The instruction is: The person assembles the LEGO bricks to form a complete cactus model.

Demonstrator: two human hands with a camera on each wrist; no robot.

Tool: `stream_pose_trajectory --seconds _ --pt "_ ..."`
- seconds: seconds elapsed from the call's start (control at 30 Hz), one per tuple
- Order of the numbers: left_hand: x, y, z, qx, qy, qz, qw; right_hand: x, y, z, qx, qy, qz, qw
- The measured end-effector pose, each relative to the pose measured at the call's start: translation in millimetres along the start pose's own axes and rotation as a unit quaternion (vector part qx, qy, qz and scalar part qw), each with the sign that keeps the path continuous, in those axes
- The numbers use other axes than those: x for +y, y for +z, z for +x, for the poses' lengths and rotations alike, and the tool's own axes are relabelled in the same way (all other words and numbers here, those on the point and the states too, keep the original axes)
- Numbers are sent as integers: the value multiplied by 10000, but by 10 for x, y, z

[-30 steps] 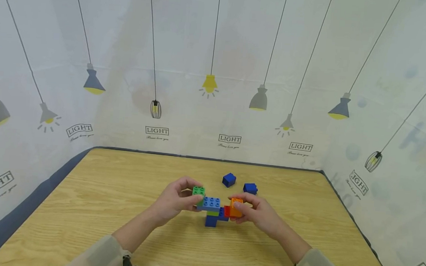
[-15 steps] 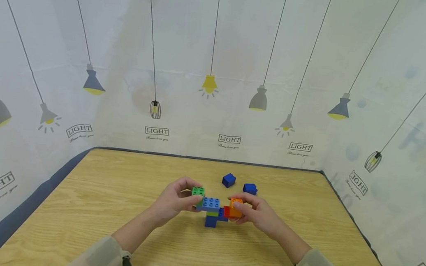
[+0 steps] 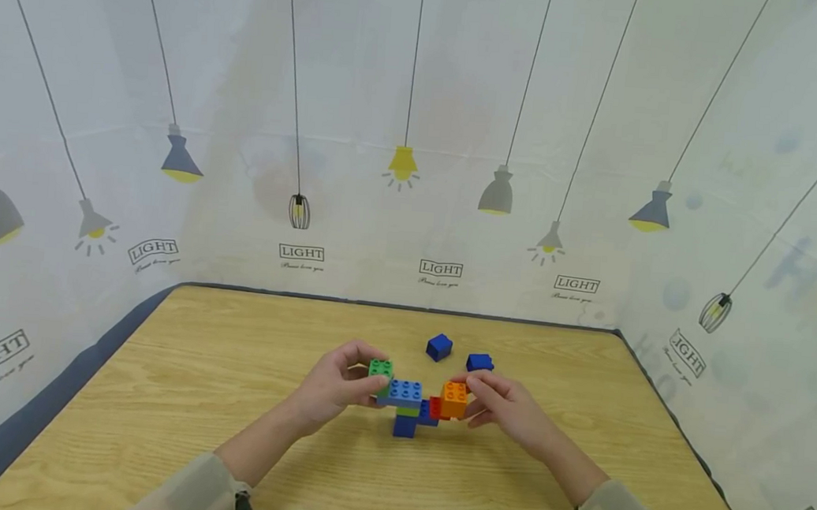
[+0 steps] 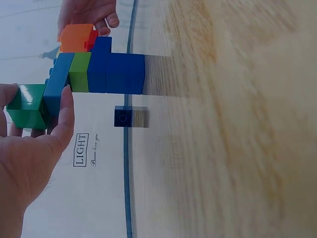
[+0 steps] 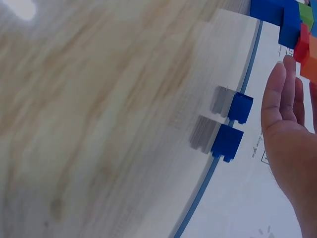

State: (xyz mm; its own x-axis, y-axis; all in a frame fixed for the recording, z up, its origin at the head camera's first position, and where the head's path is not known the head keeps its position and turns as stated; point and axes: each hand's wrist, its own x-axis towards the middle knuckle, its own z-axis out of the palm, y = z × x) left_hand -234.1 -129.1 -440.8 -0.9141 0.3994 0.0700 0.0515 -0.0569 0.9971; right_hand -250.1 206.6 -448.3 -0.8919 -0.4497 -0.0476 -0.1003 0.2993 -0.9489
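Observation:
A built toy brick structure stands on the table, with a dark blue brick (image 3: 404, 426) at its base. Above that come a lime green brick (image 4: 79, 72) and a light blue brick (image 3: 406, 391). A green brick (image 3: 380, 372) sits at the left end, pinched between the thumb and fingers of my left hand (image 3: 334, 386). On the right side, a red brick (image 3: 435, 408) carries an orange brick (image 3: 454, 400). My right hand (image 3: 511, 411) is beside the orange brick, its fingers fairly straight in the right wrist view, the fingertips at or just off the brick's side.
Two loose dark blue bricks lie on the table behind the structure, one (image 3: 439, 347) farther left and another (image 3: 480, 363) near my right hand. The wooden table (image 3: 216, 360) ends at a dark blue edge against a white printed curtain (image 3: 362, 109).
My right hand has loosened from the orange brick and drawn slightly to the right. The orange brick stays on the structure. My left hand keeps its hold on the green brick.

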Motion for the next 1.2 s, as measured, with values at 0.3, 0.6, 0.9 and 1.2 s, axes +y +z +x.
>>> stream_pose_trajectory --seconds 0.3,0.6,0.9,1.2 --pt "-14 -10 0 -29 27 -10 10000 98 -225 9 319 -12 -487 9983" --pt "-23 -14 0 -37 50 2 10000 215 -465 76 810 183 -771 9936" --pt "-31 -22 7 -23 40 55 10000 315 -650 192 1041 358 -905 9898" --pt "-26 -19 3 -51 62 31 10000 362 -688 310 1087 349 -1307 9848"
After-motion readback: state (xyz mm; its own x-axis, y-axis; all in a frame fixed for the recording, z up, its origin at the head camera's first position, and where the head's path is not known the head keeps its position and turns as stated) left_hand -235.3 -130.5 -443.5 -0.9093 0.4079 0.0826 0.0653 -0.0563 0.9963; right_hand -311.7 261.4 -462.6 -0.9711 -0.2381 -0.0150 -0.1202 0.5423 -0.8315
